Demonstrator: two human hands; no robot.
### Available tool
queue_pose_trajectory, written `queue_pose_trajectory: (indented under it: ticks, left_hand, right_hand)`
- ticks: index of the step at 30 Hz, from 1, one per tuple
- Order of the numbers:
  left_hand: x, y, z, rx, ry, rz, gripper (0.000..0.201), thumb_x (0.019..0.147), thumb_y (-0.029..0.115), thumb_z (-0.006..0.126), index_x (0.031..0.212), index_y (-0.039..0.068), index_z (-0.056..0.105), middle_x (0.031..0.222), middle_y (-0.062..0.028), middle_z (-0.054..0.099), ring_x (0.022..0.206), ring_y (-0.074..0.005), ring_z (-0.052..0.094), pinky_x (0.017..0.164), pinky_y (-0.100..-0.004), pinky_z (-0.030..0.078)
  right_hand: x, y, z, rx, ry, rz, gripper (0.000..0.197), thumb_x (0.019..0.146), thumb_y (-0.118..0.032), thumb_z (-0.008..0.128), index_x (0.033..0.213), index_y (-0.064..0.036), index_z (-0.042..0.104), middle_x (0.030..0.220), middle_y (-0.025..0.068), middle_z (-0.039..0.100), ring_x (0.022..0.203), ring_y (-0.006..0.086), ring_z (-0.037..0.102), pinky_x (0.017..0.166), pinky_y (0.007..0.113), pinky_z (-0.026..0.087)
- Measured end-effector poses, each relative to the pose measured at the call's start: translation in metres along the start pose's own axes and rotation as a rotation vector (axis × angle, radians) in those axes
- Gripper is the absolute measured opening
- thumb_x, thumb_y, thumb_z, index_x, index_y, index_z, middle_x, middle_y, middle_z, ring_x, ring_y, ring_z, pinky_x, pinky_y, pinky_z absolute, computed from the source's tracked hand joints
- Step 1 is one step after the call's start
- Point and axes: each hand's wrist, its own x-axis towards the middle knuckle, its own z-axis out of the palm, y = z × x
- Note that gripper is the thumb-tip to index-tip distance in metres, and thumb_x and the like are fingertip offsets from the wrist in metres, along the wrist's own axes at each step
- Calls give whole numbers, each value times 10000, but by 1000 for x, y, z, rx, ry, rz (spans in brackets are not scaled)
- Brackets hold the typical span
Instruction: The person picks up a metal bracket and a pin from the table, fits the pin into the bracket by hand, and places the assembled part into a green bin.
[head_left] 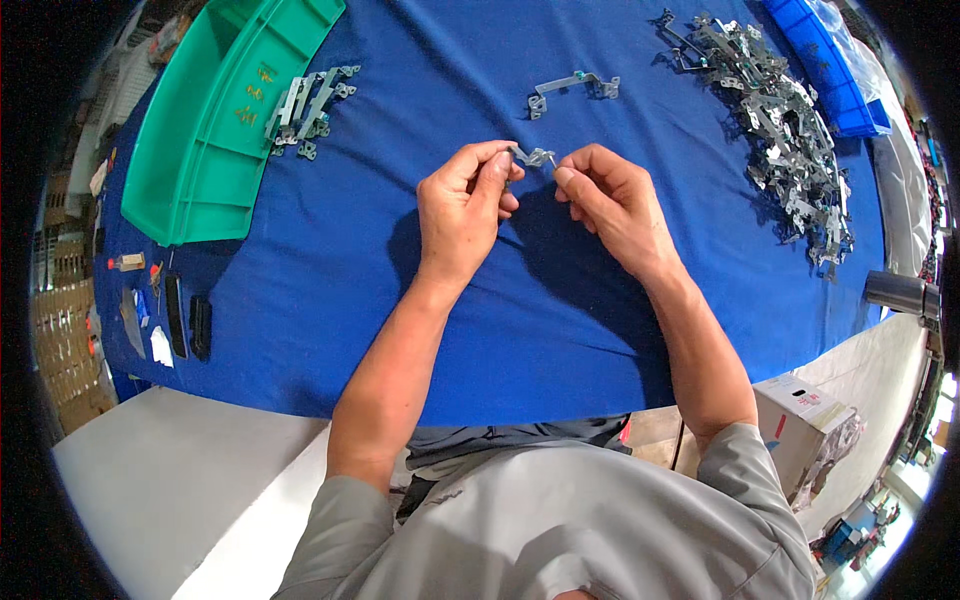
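Above the middle of the blue cloth, my left hand [462, 205] pinches a small bent metal bracket [533, 157] between thumb and fingers; part of it is hidden in the grip. My right hand [615, 205] is closed at the bracket's right end, thumb and forefinger pressed on a small thin metal piece [553, 160], too small to name. Just beyond my hands lies a single metal bracket [572, 86] on the cloth. A small stack of similar brackets [308, 108] rests to the left, against the green bin.
A green plastic bin [190, 150] stands at the far left. A large heap of metal brackets [785, 135] covers the right side, beside a blue bin [835, 65]. Dark strip-shaped items [188, 320] lie at the left edge. Below the table's right edge sits a white box [800, 425].
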Motion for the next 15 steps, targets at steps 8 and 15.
queue_pose_trajectory:
  ticks: [8,15]
  left_hand:
    - [4,2,0,321,-13,510,165,913,69,695,1062,26,749,945,-86,725,807,-137,666,710,-255,516]
    - [-1,5,3,304,-52,470,178,867,12,719,1041,28,757,934,-99,717,839,-165,676,755,-270,527]
  right_hand:
    - [3,8,-6,-255,28,-133,159,979,-153,592,1015,-6,639,750,35,630,651,79,566,590,251,467]
    - [6,6,-6,149,15,7,184,991,-140,570,1104,-9,633,778,16,610,686,89,577,610,259,493]
